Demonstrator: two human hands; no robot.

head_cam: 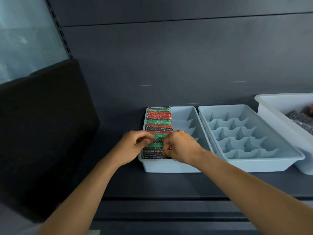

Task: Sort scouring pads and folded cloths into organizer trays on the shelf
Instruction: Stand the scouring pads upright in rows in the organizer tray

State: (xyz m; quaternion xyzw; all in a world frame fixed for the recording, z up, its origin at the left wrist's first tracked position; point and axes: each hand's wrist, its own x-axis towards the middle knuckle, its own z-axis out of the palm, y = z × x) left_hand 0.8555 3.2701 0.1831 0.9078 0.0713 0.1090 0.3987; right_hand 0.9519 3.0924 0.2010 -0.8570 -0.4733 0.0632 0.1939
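Two blue trays: the left tray (169,167) holds a row of scouring pads (159,122); one white bin (279,102) holds more. Our left hand (135,144) and right hand (182,146) pinch the nearest pads.

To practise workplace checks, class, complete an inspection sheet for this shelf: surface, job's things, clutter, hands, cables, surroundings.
Surface: dark shelf bearing two trays and a bin.
Job's things: left tray, left column packed with green, red and grey scouring pads, right column bare; second tray beside it, compartments bare; white bin at far right holds more pads; folded cloths, nothing seen.
Clutter: nothing seen.
Hands: left hand and right hand both grip pads at the row's near end.
Cables: nothing seen.
Surroundings: dark back panel, black panel at left, slotted upright.
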